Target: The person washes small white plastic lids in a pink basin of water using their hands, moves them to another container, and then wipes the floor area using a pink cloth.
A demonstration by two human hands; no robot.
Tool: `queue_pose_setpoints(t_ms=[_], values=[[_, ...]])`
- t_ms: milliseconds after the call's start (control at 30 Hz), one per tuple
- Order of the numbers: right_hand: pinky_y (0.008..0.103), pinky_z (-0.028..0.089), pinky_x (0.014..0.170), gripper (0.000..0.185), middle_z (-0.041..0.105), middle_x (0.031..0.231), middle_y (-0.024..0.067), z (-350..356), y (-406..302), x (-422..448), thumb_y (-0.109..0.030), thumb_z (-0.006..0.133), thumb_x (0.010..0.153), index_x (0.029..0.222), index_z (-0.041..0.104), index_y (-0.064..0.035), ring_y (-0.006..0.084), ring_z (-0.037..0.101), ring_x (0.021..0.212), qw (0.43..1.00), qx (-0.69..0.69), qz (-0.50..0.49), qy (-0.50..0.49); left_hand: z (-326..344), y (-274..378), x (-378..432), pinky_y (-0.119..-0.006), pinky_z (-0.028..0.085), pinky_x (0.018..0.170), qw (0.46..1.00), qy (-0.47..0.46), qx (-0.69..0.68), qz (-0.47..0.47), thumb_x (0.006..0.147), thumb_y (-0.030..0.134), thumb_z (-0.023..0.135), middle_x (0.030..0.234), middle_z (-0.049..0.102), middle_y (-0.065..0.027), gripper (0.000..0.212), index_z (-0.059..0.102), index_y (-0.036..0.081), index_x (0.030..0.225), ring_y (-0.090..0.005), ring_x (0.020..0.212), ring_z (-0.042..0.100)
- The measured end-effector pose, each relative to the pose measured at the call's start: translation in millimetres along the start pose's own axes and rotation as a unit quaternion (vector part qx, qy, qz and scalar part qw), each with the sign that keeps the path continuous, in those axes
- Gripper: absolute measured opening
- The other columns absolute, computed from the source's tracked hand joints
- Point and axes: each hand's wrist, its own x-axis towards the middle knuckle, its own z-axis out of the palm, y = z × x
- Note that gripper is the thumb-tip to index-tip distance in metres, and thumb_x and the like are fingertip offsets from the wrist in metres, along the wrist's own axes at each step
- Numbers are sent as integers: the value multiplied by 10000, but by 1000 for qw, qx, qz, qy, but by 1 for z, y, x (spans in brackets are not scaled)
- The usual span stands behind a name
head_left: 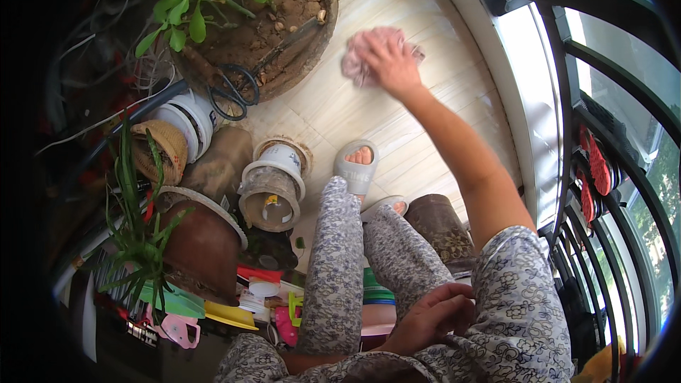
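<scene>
My right hand (391, 64) presses a crumpled pink cloth (357, 58) against the light tiled floor (340, 111), with the arm stretched out ahead of me. The hand is slightly blurred, and its fingers are spread over the cloth. My left hand (439, 311) rests near my lap by the right sleeve, its fingers loosely curled; no object shows in it. Left of the cloth stands a large round planter (332, 5) with soil and a leafy green plant (183, 5). Scissors with dark handles (231, 93) lie at the planter's near rim.
White plastic buckets (276, 165), a woven basket (165, 149), a brown pot (202, 244) and a spiky potted plant (133, 239) crowd the left. A dark patterned pot (439, 229) stands beside my slippered feet. Black railings (628, 69) with red-soled shoes (598, 165) run along the right.
</scene>
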Motion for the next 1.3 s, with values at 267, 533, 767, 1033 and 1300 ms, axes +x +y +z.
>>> queue_pose_setpoints(t_ms=[267, 533, 767, 1033, 1300], values=[[523, 184, 1008, 559, 268, 1366, 94, -97, 55, 125, -385, 535, 771, 1255, 396, -141, 355, 221, 1250, 935, 89, 333, 85, -12, 22, -1, -247, 407, 642, 998, 2, -6, 60, 917, 153, 383, 837, 539, -81, 261, 447, 13, 1127, -136, 697, 490], [545, 222, 980, 447, 290, 1368, -2, 13, -27, -24, -202, 471, 777, 1223, 464, -227, 273, 217, 1279, 994, 27, -57, 89, -22, -2, 1, -263, 411, 694, 996, -37, -75, 39, 904, 126, 405, 904, 544, -78, 248, 442, 7, 1119, -149, 773, 513], [512, 375, 825, 429, 346, 1306, 98, -3, 50, -30, -94, 526, 727, 1135, 509, -229, 384, 341, 1151, 955, 152, 119, 223, -6, 11, -1, -268, 421, 681, 999, 8, 34, -2, 903, 146, 402, 900, 546, -92, 273, 438, 7, 1135, -158, 785, 523], [461, 248, 995, 511, 215, 1388, 52, -62, 100, 67, -302, 548, 770, 1254, 388, -263, 302, 205, 1268, 967, 75, 151, 189, -18, 16, 6, -266, 417, 669, 999, 0, -9, 37, 914, 139, 356, 859, 541, -94, 277, 433, -15, 1132, -156, 743, 502], [473, 378, 872, 426, 403, 1238, 115, 31, 110, -122, -209, 596, 720, 1130, 482, -221, 366, 367, 1122, 911, 32, 346, 222, -24, -11, 11, -287, 434, 686, 999, 45, -5, 24, 898, 147, 378, 854, 541, -119, 260, 454, -2, 1096, -185, 743, 531]])
